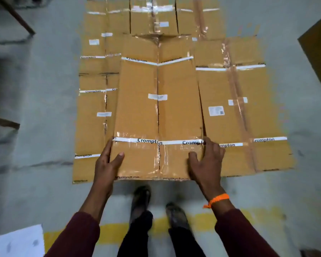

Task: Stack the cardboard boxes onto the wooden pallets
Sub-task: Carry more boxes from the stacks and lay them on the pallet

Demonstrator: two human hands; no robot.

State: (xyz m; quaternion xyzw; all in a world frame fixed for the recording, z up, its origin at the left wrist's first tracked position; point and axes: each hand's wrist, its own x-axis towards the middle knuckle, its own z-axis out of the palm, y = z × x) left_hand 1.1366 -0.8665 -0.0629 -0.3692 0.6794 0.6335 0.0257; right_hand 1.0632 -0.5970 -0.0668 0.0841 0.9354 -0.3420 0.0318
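Note:
A long brown cardboard box (137, 108) with white "Crompton" tape lies in the middle of a stack of similar boxes. My left hand (106, 162) grips its near left corner, thumb on top and fingers down the side. My right hand (206, 160) holds the near right corner the same way, fingers along the right edge. A lower box (93, 123) lies to its left and another box (248, 117) to its right, with more boxes (152, 17) behind. The pallet under them is hidden.
Grey concrete floor surrounds the stack, with a yellow painted line (109, 232) by my feet (141, 199). A white sheet (19, 242) lies at the bottom left. Another cardboard box (319, 47) sits at the right edge, and dark wooden legs (17, 17) stand at the upper left.

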